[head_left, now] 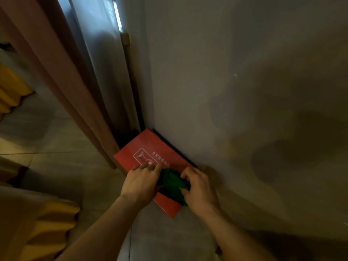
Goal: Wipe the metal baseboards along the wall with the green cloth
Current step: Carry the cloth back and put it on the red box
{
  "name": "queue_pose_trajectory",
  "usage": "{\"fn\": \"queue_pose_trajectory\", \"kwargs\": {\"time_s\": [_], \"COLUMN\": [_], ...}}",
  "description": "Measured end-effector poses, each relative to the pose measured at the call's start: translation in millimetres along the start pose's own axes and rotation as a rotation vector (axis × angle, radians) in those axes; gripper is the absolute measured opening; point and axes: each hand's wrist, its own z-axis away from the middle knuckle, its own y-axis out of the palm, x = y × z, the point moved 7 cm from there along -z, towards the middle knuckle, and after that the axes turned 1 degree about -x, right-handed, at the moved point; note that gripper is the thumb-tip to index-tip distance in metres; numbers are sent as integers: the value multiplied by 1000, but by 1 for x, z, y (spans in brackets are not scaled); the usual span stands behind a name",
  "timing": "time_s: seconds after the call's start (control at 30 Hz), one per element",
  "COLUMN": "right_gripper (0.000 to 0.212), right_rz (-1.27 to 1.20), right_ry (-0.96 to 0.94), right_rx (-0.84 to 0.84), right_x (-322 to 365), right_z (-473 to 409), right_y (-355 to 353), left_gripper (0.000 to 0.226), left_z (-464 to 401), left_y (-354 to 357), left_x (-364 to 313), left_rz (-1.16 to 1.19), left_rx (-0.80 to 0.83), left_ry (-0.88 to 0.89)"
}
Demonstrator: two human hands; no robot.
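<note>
Together left hand (140, 182), right hand (198, 189) grip green cloth (174, 182) over red box (148, 149).

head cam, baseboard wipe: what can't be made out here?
- Baseboard: only a dark strip shows, head view; the red box and shadow hide the rest.
- Green cloth: bunched, edges covered by the left hand and right hand.
- Box print: partly under the left fingers, too blurred to read.

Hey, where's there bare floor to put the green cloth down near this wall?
Bare floor tiles lie left of the red box, below the curtain. It is crowded at the wall, where both hands bunch the green cloth over the box.
</note>
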Motion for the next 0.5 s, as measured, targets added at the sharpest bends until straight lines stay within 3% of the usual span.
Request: {"fn": "queue_pose_trajectory", "kwargs": {"time_s": [0.2,0.37,0.5], "right_gripper": [43,83,92], "right_rz": [18,206,324], "right_ry": [17,-25,-49], "right_rx": [-13,106,263], "right_x": [-31,-51,-64], "right_z": [-18,-19,-13], "right_y": [52,86,107], "left_gripper": [46,78,95], "left_z": [-12,-9,1], "left_y": [61,94,116], "left_x": [6,4,-3], "left_rz": [6,56,69], "left_rx": [-21,-7,95], "left_ry": [-19,9,39]}}
